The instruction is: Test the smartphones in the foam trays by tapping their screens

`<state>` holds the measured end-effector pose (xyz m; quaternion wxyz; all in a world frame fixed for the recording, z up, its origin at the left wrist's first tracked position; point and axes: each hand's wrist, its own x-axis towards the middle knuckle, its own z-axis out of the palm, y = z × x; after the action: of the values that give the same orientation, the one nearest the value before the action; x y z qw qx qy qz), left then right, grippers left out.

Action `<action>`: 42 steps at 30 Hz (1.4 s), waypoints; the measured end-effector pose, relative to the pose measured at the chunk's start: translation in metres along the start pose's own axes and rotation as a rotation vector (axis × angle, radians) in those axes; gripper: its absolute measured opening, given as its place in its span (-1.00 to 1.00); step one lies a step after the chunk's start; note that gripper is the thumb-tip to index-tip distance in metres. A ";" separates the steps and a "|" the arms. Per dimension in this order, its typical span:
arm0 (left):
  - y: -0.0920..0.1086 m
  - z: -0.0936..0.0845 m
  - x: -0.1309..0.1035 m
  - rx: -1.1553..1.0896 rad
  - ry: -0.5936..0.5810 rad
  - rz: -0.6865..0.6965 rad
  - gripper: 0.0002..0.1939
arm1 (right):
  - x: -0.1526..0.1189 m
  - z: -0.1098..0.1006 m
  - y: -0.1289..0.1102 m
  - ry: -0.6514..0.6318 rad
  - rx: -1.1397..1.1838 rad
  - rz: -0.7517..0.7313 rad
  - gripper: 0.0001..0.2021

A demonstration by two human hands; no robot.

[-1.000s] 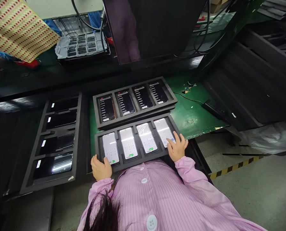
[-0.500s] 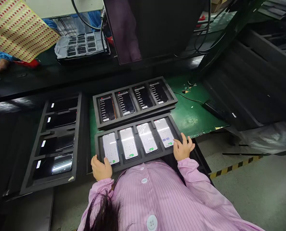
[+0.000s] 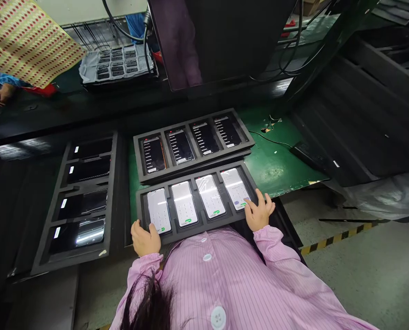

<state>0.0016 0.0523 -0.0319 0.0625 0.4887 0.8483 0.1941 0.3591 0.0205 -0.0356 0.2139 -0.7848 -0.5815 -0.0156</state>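
Note:
A black tray (image 3: 168,239) in front of me holds a row of phones with lit white keypad screens. My left hand (image 3: 145,238) grips its near left corner, fingers at the outer edge and thumb beside the leftmost phone (image 3: 158,208). At the other end my right hand (image 3: 258,214) is open, its fingers spread. A fingertip of it is at the lower part of the rightmost phone's screen (image 3: 234,183); whether it touches the glass I cannot tell. Between these two lie a second phone (image 3: 184,204) and a third phone (image 3: 209,197).
Behind stands another black tray (image 3: 194,161) of phones showing dark list screens. A tray of dark phones (image 3: 110,206) is at the left. A large dark monitor (image 3: 225,41) hangs above the green bench (image 3: 269,169). Another person's hand (image 3: 2,95) is at the far left.
My right hand has shifted slightly left, further over the rightmost phone, and the bluish marks on that screen sit lower. My left hand has stayed at the tray's corner.

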 end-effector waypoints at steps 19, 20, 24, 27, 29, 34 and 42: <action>0.003 -0.005 -0.002 -0.032 -0.021 -0.019 -0.46 | -0.001 0.003 -0.069 -0.253 0.137 -0.403 -0.75; 0.003 -0.005 -0.002 -0.029 -0.020 -0.019 -0.46 | -0.001 0.003 -0.068 -0.212 0.120 -0.350 -0.74; 0.003 -0.005 -0.002 -0.024 -0.018 -0.017 -0.47 | -0.003 0.005 -0.066 -0.174 0.092 -0.274 -0.74; 0.002 -0.004 -0.002 -0.026 -0.025 -0.019 -0.46 | -0.004 0.005 -0.072 -0.282 0.144 -0.423 -0.75; 0.002 -0.004 -0.002 -0.028 -0.026 -0.023 -0.46 | -0.004 0.004 -0.074 -0.331 0.155 -0.476 -0.74; 0.003 -0.006 -0.002 -0.037 -0.024 -0.024 -0.47 | -0.003 0.003 -0.069 -0.189 0.118 -0.295 -0.73; 0.005 -0.007 -0.003 -0.035 -0.045 -0.038 -0.46 | 0.001 0.008 -0.077 -0.261 0.112 -0.345 -0.72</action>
<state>0.0045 0.0501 -0.0237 0.0940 0.4755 0.8523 0.1966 0.2869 0.0416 -0.0182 0.1743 -0.6559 -0.7298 0.0822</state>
